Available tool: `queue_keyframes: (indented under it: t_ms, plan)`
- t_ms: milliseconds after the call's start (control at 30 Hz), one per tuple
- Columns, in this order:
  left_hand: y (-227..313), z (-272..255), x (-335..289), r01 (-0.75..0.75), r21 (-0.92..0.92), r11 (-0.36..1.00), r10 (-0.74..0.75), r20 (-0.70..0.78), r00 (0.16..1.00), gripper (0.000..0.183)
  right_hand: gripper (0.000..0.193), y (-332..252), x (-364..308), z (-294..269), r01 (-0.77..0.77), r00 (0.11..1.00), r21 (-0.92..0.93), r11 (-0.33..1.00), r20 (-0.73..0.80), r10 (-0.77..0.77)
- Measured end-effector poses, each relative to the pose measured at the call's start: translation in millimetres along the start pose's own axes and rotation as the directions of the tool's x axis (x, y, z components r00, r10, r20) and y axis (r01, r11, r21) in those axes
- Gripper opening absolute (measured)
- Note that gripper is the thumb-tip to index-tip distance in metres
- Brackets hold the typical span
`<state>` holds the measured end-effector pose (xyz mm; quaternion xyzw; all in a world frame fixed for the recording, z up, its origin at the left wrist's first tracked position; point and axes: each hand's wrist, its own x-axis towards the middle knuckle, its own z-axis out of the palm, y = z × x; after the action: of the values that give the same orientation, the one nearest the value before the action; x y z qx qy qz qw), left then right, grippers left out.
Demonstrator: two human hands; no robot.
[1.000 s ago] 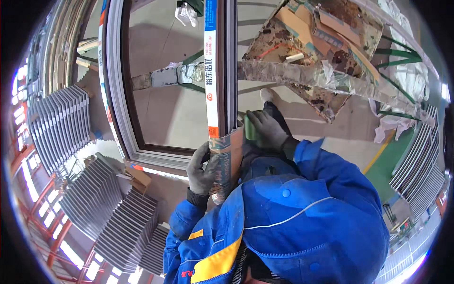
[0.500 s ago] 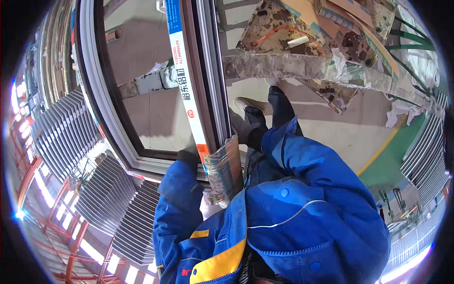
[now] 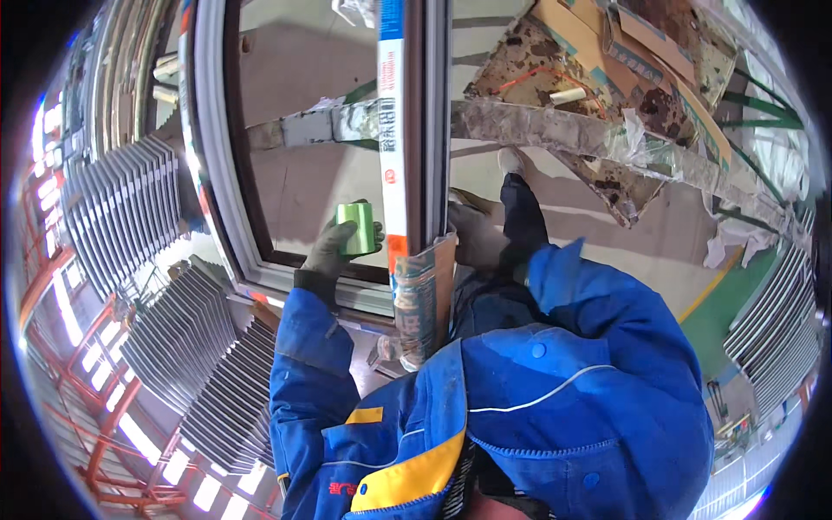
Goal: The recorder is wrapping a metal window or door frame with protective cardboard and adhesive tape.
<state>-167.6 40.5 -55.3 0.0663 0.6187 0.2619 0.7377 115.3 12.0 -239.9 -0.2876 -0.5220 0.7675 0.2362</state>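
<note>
In my gloved left hand [image 3: 328, 249] is a roll of shiny green tape [image 3: 354, 227], with the thumb across its near side and fingers around its far side. The hand is inside the opening of a brown and silver aluminium window frame [image 3: 419, 130]. A white strip of protective film [image 3: 394, 165] covers one face of the frame's right side. Cardboard [image 3: 426, 303] is wrapped around the frame's near right corner. My gloved right hand [image 3: 478, 238] is beside the outer right edge of the frame; its fingers are blurred and partly hidden.
A long beam wrapped in film [image 3: 542, 126] runs across under the frame. Cardboard pieces [image 3: 637, 56] lie on a worn board [image 3: 520, 61] at the far right. Stacked metal profiles [image 3: 121, 221] stand at the left, more profiles [image 3: 780, 321] at the right.
My left hand has come up into view inside the frame, holding the green tape roll. My right hand has come into view beside the frame. The frame sits further right in the picture.
</note>
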Motion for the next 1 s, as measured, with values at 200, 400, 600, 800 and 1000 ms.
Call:
queue_keyframes:
  t_ms: [200, 400, 600, 800, 1000]
  plan:
    - [-9.6, 27.3, -43.5, -0.208, -0.042, 0.977, 0.209, 0.045, 0.977, 0.061, 0.066, -131.5, -37.5, -17.6, -0.056, 0.950, -0.195, 0.979, -0.313, -0.008]
    - [-11.7, 17.5, -43.6, -0.234, 0.026, 0.972, 0.234, 0.023, 0.972, 0.051, 0.075, -89.5, -48.8, 16.4, -0.186, 0.972, 0.438, 0.879, -0.051, 0.231]
    - [-19.0, -9.8, -18.8, -0.238, 0.042, 0.970, 0.234, 0.082, 0.969, 0.050, 0.091, -76.1, -36.6, 54.1, -0.167, 0.944, 0.833, 0.527, -0.019, 0.329]
    - [-31.6, -16.8, 21.9, -0.264, 0.160, 0.951, 0.252, 0.095, 0.963, 0.047, 0.070, -77.1, -40.3, 84.5, 0.078, 0.954, 0.805, 0.588, -0.232, 0.192]
    - [-36.3, -20.6, 47.3, -0.239, 0.320, 0.917, 0.215, 0.109, 0.970, 0.050, 0.064, -71.2, -45.9, 84.9, 0.036, 0.861, 0.778, 0.628, -0.343, 0.376]
